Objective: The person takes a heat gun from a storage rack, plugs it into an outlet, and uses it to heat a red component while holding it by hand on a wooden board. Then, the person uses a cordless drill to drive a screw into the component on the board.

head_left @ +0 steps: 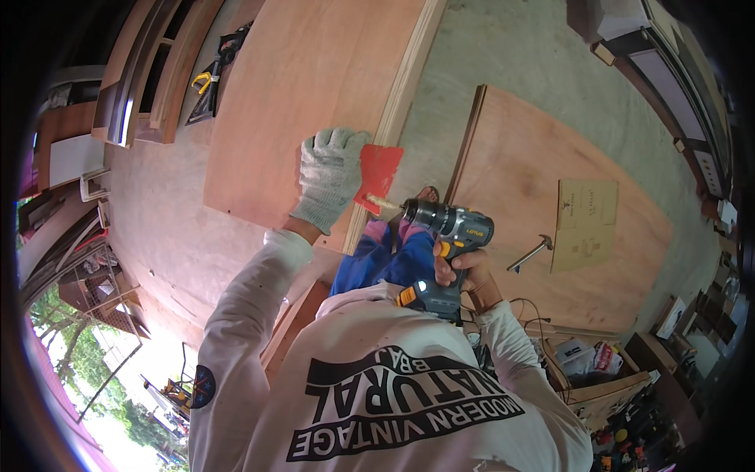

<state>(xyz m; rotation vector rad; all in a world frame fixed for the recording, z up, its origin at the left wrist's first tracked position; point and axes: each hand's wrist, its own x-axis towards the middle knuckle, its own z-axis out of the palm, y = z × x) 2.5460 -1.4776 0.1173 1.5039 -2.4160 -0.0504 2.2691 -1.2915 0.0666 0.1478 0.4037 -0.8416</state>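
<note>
My left hand (pixel 330 173), in a grey knit glove, is closed at the edge of a wooden panel (pixel 291 86). It grips a thin red flat piece (pixel 381 175), flared like a scraper blade, which stands against the panel's pale edge strip (pixel 401 79). In my bare right hand (pixel 465 271) is a black and grey cordless drill (pixel 448 223), its chuck pointing left at the red piece. A pale, rough-looking bit or curl (pixel 383 202) lies between the chuck and the red piece's lower corner; whether it touches the red piece I cannot tell.
Right of my legs, a second wooden panel (pixel 511 165) lies low, bearing a hammer (pixel 531 252) and a flat cardboard piece (pixel 583 224). A yellow-handled tool (pixel 202 83) sits by the big panel's left edge. Beside my right arm stands a wooden box (pixel 609 389) of odds and ends.
</note>
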